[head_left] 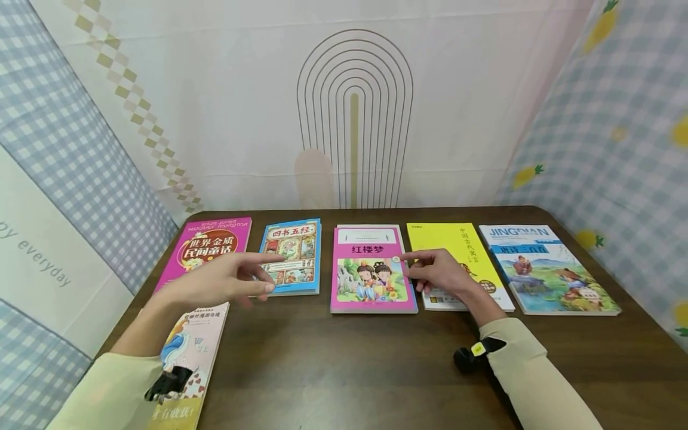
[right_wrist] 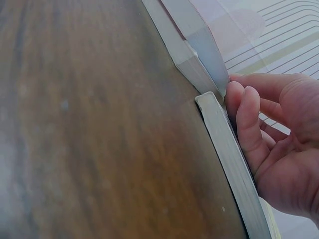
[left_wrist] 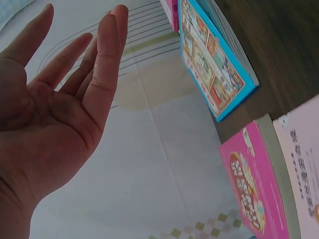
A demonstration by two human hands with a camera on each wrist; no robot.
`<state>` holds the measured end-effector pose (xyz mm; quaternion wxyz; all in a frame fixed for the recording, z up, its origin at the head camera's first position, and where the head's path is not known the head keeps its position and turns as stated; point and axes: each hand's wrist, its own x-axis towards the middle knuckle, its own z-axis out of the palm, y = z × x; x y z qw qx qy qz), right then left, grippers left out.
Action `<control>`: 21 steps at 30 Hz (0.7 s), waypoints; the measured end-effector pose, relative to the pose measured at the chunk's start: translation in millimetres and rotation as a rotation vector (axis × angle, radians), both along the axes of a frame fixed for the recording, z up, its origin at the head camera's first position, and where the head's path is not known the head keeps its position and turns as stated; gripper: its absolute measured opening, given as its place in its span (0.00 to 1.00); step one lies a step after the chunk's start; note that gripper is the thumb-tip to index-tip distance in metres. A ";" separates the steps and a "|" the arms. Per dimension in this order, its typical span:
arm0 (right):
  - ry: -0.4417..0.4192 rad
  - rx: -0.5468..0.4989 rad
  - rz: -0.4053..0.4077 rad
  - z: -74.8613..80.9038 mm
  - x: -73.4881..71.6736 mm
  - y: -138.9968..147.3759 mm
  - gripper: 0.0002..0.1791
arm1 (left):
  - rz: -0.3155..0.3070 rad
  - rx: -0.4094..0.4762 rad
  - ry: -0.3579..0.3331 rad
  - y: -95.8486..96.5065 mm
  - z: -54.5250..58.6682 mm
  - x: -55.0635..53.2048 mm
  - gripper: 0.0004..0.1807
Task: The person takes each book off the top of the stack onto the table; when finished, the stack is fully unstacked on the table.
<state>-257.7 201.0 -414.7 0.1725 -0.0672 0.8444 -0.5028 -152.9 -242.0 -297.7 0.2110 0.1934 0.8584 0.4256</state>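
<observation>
My right hand [head_left: 438,272] is at the right edge of a pink book [head_left: 371,236] with two cartoon figures on its cover. In the right wrist view, the fingertips [right_wrist: 233,90] pinch the edge of this upper book [right_wrist: 204,42], which lies tilted on another book [right_wrist: 197,69]. Beneath the right hand is a yellow book [head_left: 441,236]. My left hand [head_left: 220,280] hovers with fingers extended, holding nothing, near a blue-bordered book [head_left: 292,275]. The left wrist view shows its palm and parted fingers.
On the brown table [head_left: 322,370], a magenta book [head_left: 236,230] lies at the back left and a pale pink book [head_left: 201,352] below it, partly behind the left arm. A landscape-covered book [head_left: 559,280] lies at the right. Patterned cloth [head_left: 242,89] hangs behind.
</observation>
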 end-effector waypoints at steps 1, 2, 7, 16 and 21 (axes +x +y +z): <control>-0.001 0.000 -0.001 -0.3 -0.1 -0.1 0.28 | 0.007 -0.006 0.001 2.6 -1.8 -3.0 0.36; -0.003 0.003 -0.004 -0.2 -0.1 -0.3 0.28 | 0.016 -0.012 0.000 5.3 -3.2 -5.8 0.36; -0.009 0.001 -0.013 -0.4 0.4 -0.3 0.27 | 0.031 -0.009 0.010 15.6 -11.4 -18.2 0.36; -0.010 -0.002 -0.007 0.1 1.0 -1.2 0.27 | 0.022 0.015 -0.028 29.7 -25.3 -35.1 0.35; -0.014 -0.005 -0.008 1.3 1.5 -1.0 0.27 | 0.020 -0.023 -0.026 38.8 -35.7 -45.8 0.36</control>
